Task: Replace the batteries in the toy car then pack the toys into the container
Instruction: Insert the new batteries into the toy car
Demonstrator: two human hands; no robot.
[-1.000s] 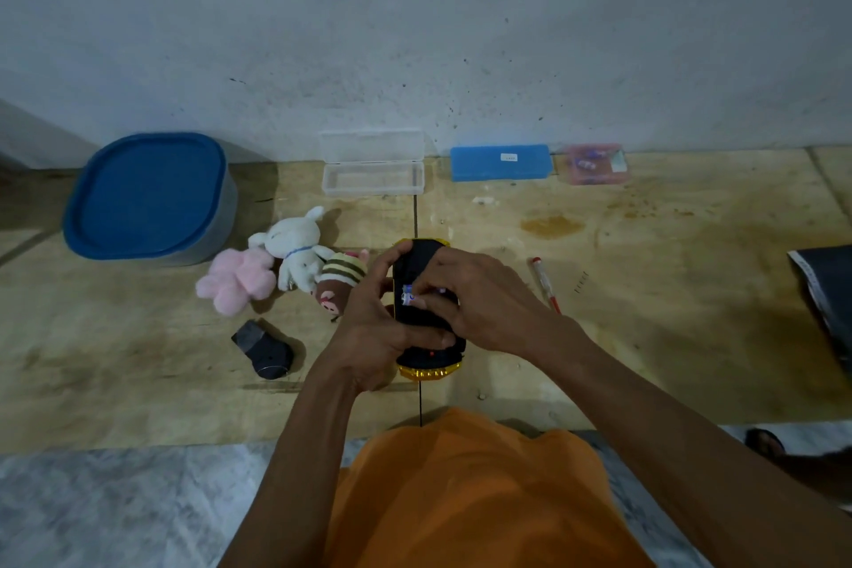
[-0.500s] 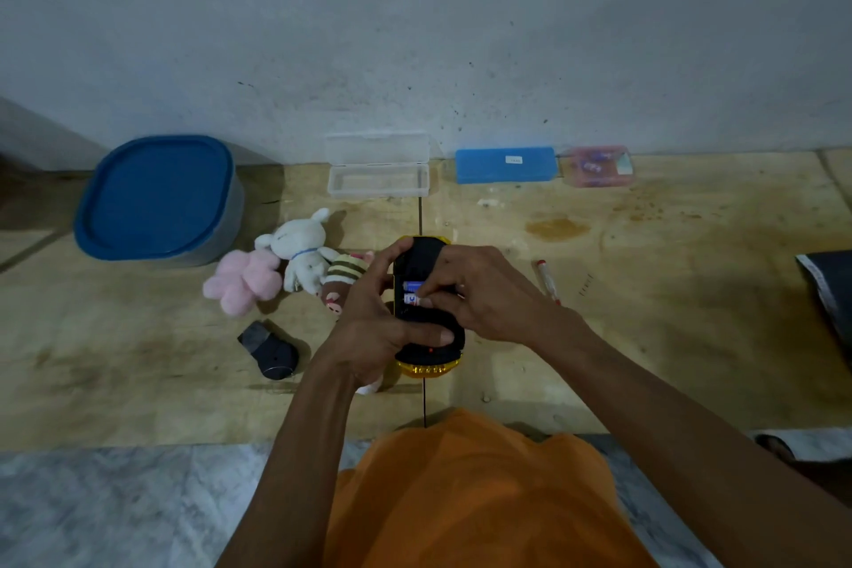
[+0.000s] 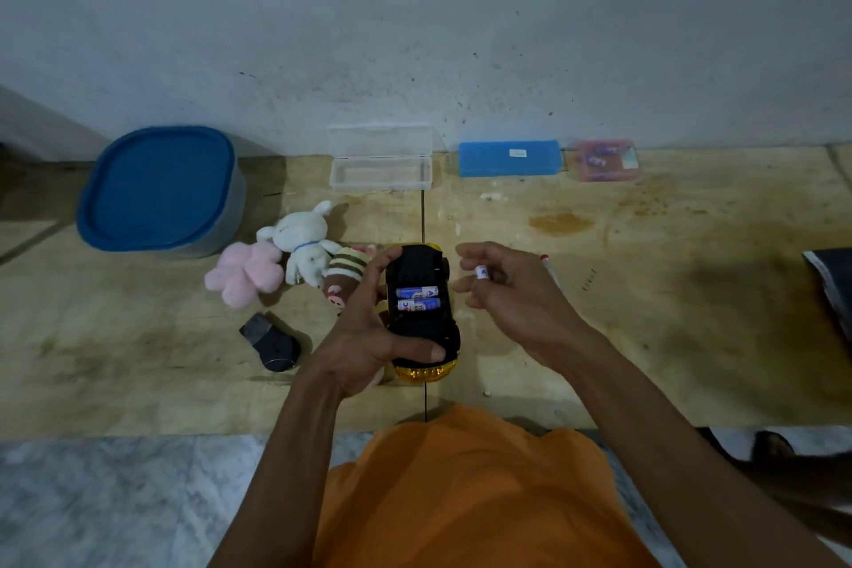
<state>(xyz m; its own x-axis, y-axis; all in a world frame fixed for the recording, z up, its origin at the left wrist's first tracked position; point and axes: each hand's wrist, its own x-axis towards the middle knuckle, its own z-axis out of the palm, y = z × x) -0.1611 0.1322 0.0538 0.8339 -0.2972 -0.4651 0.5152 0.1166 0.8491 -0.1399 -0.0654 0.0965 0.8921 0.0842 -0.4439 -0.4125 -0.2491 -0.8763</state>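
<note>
My left hand (image 3: 369, 337) grips the toy car (image 3: 422, 327), held upside down with its black underside up and yellow body below. Two blue and white batteries (image 3: 417, 298) lie side by side in its uncovered compartment. My right hand (image 3: 502, 291) is to the right of the car, apart from it, pinching a third battery (image 3: 482, 271) between its fingertips. Three plush toys lie left of the car: a pink one (image 3: 244, 274), a white rabbit (image 3: 302, 242) and a striped brown one (image 3: 343, 274). The grey container with a blue lid (image 3: 159, 189) stands at the far left, shut.
A small black piece (image 3: 272, 344) lies on the wooden board left of my left wrist. By the wall sit an open clear plastic case (image 3: 380, 173), a blue case (image 3: 509, 158) and a pink case (image 3: 604, 159). A red pen (image 3: 548, 265) lies behind my right hand.
My right hand has come off the car's compartment and moved right, now holding a battery. The two batteries in the car are now uncovered. My left hand still holds the car.
</note>
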